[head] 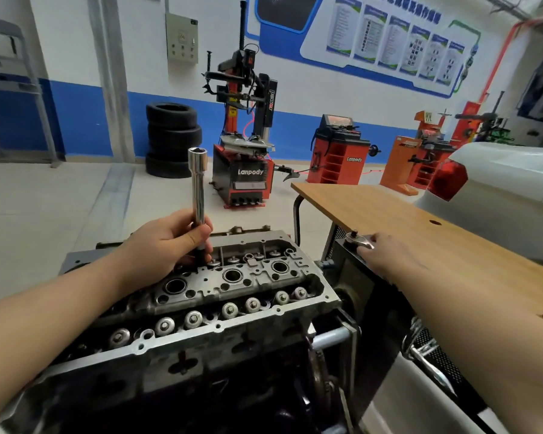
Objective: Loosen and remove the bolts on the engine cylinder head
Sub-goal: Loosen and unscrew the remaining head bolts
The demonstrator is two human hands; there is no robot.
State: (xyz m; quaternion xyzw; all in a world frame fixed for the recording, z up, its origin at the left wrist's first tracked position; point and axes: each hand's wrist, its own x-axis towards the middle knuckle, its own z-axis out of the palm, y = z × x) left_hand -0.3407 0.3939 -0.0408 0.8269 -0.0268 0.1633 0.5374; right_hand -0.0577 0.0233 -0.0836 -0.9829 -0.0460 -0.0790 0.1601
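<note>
Head view: left hand (166,245) fingers are curling round a long chrome socket extension (198,195), standing upright, hex mouth pointing up, lower end sitting at the grey metal cylinder head (232,296). Right hand (386,252) fingers are gripping a chrome ratchet wrench (356,239) lying at the wooden desk (420,239) edge.

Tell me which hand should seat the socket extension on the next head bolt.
Left. The left hand already grips the socket extension upright over the cylinder head; the right hand is off at the ratchet.
</note>
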